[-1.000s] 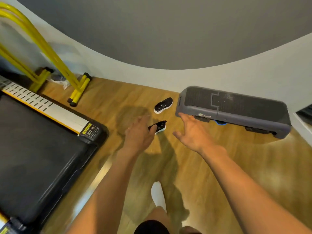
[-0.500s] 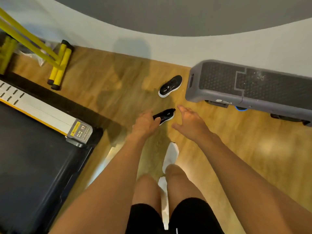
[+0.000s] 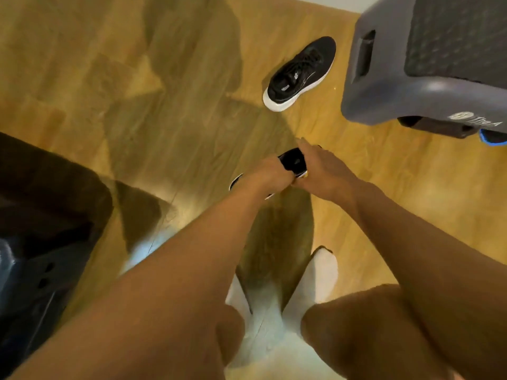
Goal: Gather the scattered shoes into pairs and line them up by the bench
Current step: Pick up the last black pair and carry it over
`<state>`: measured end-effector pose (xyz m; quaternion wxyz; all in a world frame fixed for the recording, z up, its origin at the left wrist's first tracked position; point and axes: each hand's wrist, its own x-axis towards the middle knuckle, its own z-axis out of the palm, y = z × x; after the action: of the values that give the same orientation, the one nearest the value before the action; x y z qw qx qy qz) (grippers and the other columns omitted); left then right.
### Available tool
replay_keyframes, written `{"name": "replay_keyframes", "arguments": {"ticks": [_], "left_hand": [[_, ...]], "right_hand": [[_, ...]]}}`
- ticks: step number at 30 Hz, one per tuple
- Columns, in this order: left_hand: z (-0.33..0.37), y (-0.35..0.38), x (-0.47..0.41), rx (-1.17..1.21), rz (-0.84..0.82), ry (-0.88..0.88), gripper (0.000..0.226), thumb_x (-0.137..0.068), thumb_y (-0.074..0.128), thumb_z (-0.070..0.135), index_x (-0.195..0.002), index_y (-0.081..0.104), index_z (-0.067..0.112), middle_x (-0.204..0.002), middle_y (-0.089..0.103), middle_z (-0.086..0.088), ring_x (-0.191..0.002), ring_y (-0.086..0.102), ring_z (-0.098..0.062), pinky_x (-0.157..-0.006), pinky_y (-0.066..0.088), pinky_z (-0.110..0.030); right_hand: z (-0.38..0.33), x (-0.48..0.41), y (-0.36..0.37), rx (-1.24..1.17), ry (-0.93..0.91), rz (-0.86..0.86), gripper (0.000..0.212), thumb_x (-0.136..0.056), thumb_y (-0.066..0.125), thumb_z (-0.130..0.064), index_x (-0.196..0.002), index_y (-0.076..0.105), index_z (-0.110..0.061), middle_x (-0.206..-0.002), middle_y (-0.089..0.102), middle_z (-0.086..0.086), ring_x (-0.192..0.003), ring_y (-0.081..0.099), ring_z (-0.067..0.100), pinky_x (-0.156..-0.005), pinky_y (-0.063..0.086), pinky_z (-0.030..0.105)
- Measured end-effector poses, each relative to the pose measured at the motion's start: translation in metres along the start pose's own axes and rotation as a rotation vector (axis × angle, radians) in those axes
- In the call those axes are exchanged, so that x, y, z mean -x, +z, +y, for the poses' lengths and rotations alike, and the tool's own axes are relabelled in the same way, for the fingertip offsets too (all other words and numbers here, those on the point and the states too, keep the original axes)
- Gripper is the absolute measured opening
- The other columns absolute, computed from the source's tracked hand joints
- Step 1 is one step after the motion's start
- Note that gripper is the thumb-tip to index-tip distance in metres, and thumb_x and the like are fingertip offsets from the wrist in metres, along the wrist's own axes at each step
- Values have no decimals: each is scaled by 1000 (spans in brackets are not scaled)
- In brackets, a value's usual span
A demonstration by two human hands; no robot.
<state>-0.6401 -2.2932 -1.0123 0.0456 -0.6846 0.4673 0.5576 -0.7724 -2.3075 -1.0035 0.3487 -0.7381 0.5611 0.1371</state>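
A black shoe with a white sole (image 3: 294, 163) lies on the wooden floor in the middle of the view, mostly hidden by my hands. My left hand (image 3: 264, 179) closes over its near end and my right hand (image 3: 325, 171) grips its far side. A second black shoe with a white sole (image 3: 300, 74) rests upright farther back, just left of the grey step bench (image 3: 384, 97) at the top right.
A black treadmill end (image 3: 46, 215) fills the left side. My knees and white-socked feet (image 3: 322, 272) are at the bottom. A blue-edged object (image 3: 492, 138) shows under the bench. Open wooden floor (image 3: 96, 64) lies at the upper left.
I have crouched and the view has dropped closer to the floor. Both hands have come down onto the near black shoe and closed on it.
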Motion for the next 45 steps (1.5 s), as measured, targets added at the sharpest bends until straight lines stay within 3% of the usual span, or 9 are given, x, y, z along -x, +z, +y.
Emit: {"name": "replay_keyframes", "arguments": {"ticks": [8, 15, 20, 25, 30, 32, 37, 41, 45], "left_hand": [[-53, 39, -101, -833, -34, 142, 115, -81, 60, 63, -151, -8, 2, -134, 48, -17, -115, 54, -32, -89, 49, -41], [-58, 21, -143, -1044, 152, 393, 55, -80, 60, 56, -120, 52, 20, -89, 54, 4, -76, 50, -20, -64, 39, -31], [-48, -13, -152, -1086, 357, 528, 37, -86, 60, 40, -117, 56, 20, -107, 60, -3, -96, 62, -28, -66, 39, -33], [-65, -48, -149, -573, 464, 422, 32, -90, 57, 21, -121, 54, 12, -117, 53, -13, -100, 57, -33, -74, 45, -38], [-92, -41, -139, -126, 472, 381, 31, -90, 53, 25, -118, 60, 14, -132, 54, -15, -118, 52, -31, -91, 38, -30], [-104, -39, -139, -177, 355, 292, 53, -88, 51, 31, -139, 47, 18, -145, 42, -13, -130, 42, -34, -106, 34, -37], [-117, -61, -140, -11, 157, 192, 73, -74, 59, 10, -144, 41, 19, -136, 51, -13, -119, 52, -27, -97, 43, -32], [-131, -46, -146, -471, 318, 265, 81, -84, 58, 14, -152, 14, 20, -134, 42, -15, -113, 53, -35, -92, 47, -40], [-135, -54, -159, -501, 487, 279, 79, -88, 55, 13, -152, 9, 21, -130, 46, -17, -105, 56, -34, -80, 47, -39]], "right_hand": [[32, -123, 47, 632, -216, -255, 90, -67, 80, -48, -140, 33, -24, -131, 49, 3, -119, 48, 28, -94, 38, 48], [55, -151, 77, 792, -349, -79, 67, -71, 69, -60, -123, 44, -26, -110, 57, -2, -102, 57, 24, -76, 48, 40], [49, -154, 70, 564, -219, -13, 51, -75, 62, -66, -95, 53, -20, -77, 51, -1, -72, 51, 24, -57, 36, 30], [7, -157, 70, -118, 84, -56, 50, -87, 57, -54, -113, 56, -11, -103, 63, 10, -96, 62, 29, -77, 55, 38], [-39, -157, 109, -718, 314, -82, 21, -96, 52, -25, -111, 54, -11, -112, 62, 16, -91, 66, 38, -59, 60, 45], [-47, -161, 118, -799, 327, -54, 11, -95, 51, -20, -104, 53, -13, -111, 63, 17, -88, 67, 37, -56, 60, 42], [-46, -163, 127, -924, 187, -42, 43, -87, 65, -34, -121, 43, -20, -107, 62, 9, -93, 66, 28, -49, 56, 29], [-48, -172, 116, -899, 190, -50, 40, -89, 62, -36, -122, 47, -19, -108, 64, 9, -88, 67, 26, -58, 60, 32], [-41, -179, 94, -816, 87, -102, 34, -88, 58, -25, -121, 53, -18, -100, 66, 5, -89, 66, 21, -70, 59, 32]]}}
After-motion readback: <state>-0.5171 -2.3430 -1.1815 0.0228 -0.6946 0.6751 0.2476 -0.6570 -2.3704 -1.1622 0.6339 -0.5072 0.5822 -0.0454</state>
